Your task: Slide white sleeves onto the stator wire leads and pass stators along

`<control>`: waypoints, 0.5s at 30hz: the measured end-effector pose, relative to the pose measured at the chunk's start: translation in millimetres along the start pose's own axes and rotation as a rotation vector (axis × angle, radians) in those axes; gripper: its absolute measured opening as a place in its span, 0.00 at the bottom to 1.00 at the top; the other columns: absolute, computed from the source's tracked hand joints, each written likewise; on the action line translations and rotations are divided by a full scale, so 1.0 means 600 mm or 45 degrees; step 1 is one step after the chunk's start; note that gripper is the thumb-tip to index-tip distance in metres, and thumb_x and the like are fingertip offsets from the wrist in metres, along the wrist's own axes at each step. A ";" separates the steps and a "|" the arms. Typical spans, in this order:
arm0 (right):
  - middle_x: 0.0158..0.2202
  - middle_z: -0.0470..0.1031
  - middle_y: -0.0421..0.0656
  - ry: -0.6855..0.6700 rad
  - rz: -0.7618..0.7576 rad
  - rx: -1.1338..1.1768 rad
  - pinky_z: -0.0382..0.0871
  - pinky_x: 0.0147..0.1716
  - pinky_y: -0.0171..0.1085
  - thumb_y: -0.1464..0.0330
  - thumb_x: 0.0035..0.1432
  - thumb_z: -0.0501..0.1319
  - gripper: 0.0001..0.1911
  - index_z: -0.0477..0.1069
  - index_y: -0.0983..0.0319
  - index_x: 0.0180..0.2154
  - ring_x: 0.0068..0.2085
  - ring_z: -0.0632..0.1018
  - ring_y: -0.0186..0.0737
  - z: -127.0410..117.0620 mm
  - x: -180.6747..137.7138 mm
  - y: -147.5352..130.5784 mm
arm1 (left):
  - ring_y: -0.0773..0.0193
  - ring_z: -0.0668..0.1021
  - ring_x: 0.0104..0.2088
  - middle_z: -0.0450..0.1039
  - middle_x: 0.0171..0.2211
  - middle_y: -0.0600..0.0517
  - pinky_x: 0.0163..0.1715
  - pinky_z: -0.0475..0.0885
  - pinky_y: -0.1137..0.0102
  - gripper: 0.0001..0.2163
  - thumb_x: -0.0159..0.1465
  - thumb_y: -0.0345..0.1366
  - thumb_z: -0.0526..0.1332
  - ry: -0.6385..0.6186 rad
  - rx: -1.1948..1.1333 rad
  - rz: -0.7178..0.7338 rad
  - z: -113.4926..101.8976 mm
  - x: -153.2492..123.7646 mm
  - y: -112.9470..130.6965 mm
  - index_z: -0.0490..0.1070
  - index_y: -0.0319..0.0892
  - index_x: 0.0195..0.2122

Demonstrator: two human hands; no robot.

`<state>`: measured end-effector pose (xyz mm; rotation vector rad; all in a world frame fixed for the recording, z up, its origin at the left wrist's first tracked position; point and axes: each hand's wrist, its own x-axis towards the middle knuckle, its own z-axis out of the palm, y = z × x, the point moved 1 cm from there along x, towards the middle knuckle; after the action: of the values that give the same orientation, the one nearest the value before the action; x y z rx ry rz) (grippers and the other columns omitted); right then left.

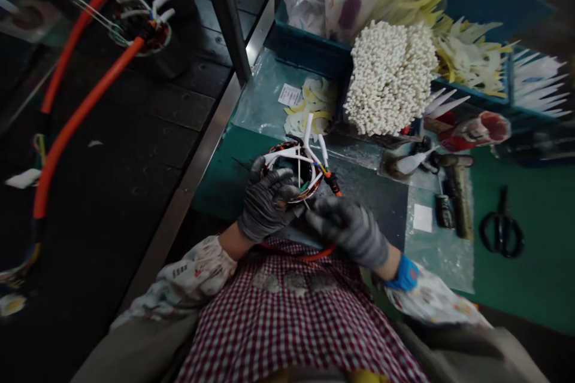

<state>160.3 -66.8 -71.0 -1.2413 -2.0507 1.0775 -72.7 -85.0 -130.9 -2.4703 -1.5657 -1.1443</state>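
A motor stator [309,191] with copper windings stands on the bench in front of me. White sleeved leads [308,131] rise from its top, and an orange cable [332,182] with black wrapping joins it at the right. My left hand [268,200], in a grey glove, curls its fingers over the near left rim and grips it. Close to the near right rim is my right hand [348,227], also gloved and smeared by motion. A thin pale piece shows by its fingertips, too blurred to name. Part of the orange cable passes below my hands, across the checked apron.
Behind the stator stand a bundle of white sticks [390,78] and blue bins [309,54] of film strips. A hammer [460,197], a screwdriver [444,206] and scissors [502,230] lie at right. More stators [141,36] with orange cables stand at left beyond the metal edge [179,191].
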 end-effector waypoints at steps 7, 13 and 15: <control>0.33 0.88 0.47 -0.107 -0.168 -0.603 0.75 0.32 0.38 0.57 0.74 0.66 0.14 0.86 0.58 0.49 0.31 0.84 0.45 0.014 0.108 -0.009 | 0.50 0.87 0.56 0.89 0.50 0.51 0.76 0.65 0.35 0.06 0.69 0.43 0.70 -0.123 -0.079 -0.087 -0.005 0.006 -0.005 0.81 0.50 0.44; 0.37 0.89 0.43 -0.055 -0.106 0.179 0.82 0.39 0.40 0.55 0.75 0.65 0.16 0.86 0.57 0.44 0.36 0.86 0.43 0.001 0.120 -0.016 | 0.50 0.88 0.55 0.89 0.50 0.51 0.76 0.64 0.34 0.07 0.67 0.41 0.71 -0.031 -0.120 -0.059 -0.001 0.005 -0.008 0.83 0.51 0.46; 0.43 0.91 0.42 -0.144 -0.042 0.421 0.85 0.46 0.42 0.55 0.76 0.65 0.15 0.87 0.56 0.47 0.42 0.88 0.44 -0.011 0.117 -0.016 | 0.52 0.88 0.55 0.89 0.51 0.52 0.77 0.63 0.36 0.07 0.68 0.41 0.71 -0.023 -0.108 -0.041 -0.001 0.006 -0.008 0.82 0.52 0.47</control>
<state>128.7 -4.7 -58.2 -0.9962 -1.8676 1.4308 -75.9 -80.0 -130.2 -2.5236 -1.6003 -1.2217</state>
